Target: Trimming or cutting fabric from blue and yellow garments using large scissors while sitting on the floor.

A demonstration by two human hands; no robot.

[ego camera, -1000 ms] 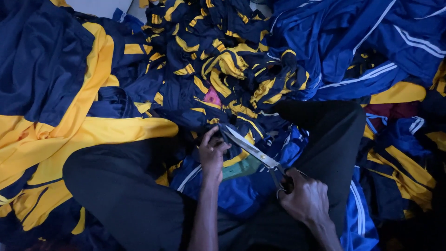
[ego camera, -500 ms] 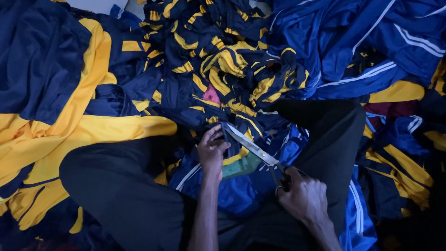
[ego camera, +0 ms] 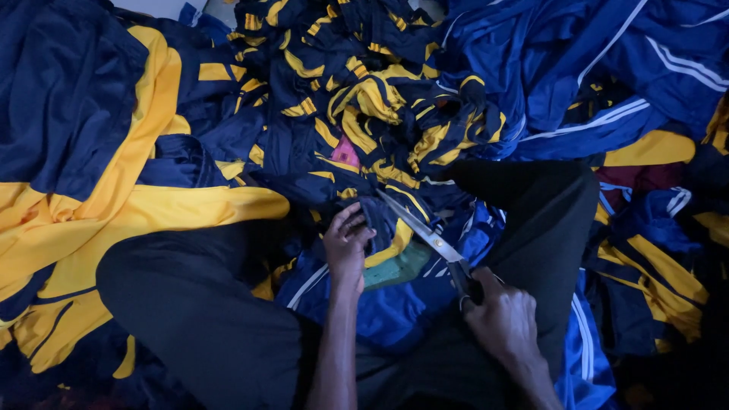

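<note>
My left hand (ego camera: 347,244) pinches a navy and yellow fabric piece (ego camera: 389,228) that lies in my lap between my knees. My right hand (ego camera: 503,319) grips the dark handles of a pair of scissors (ego camera: 425,234). The long metal blades point up and to the left, and their tips reach the fabric just right of my left fingers. The blades look nearly closed. My legs in black trousers (ego camera: 190,304) are spread to either side of the work.
A heap of small navy and yellow cut pieces (ego camera: 364,99) lies just beyond my hands. Large navy and yellow garments (ego camera: 114,190) cover the left side. Blue garments with white stripes (ego camera: 607,83) are piled at the right and under my lap.
Both hands stay in place. The scissors' blades have shifted slightly along the fabric piece, and my left fingers have adjusted their pinch on it.
</note>
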